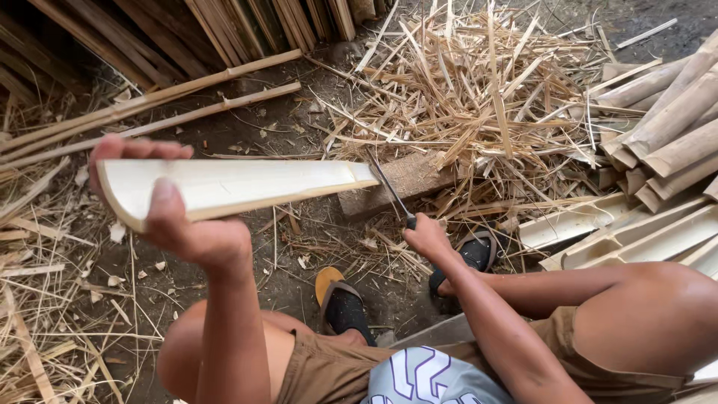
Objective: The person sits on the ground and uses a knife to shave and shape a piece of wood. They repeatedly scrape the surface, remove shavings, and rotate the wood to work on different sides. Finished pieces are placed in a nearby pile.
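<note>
I see the left hand (191,232) clamped on the split bamboo slat's (239,183) near end; its long axis runs rightward to the wood block (400,183) (far end resting there), where the right hand (426,238) grips a knife (390,191).

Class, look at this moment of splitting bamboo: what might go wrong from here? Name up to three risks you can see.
1. The blade sits at the far end of the bamboo slat, in line with the left hand gripping it; a slip could reach the fingers.
2. Feet in open sandals lie just below the blade.
3. Loose splinters cover the ground, which may prick or trip.
</note>
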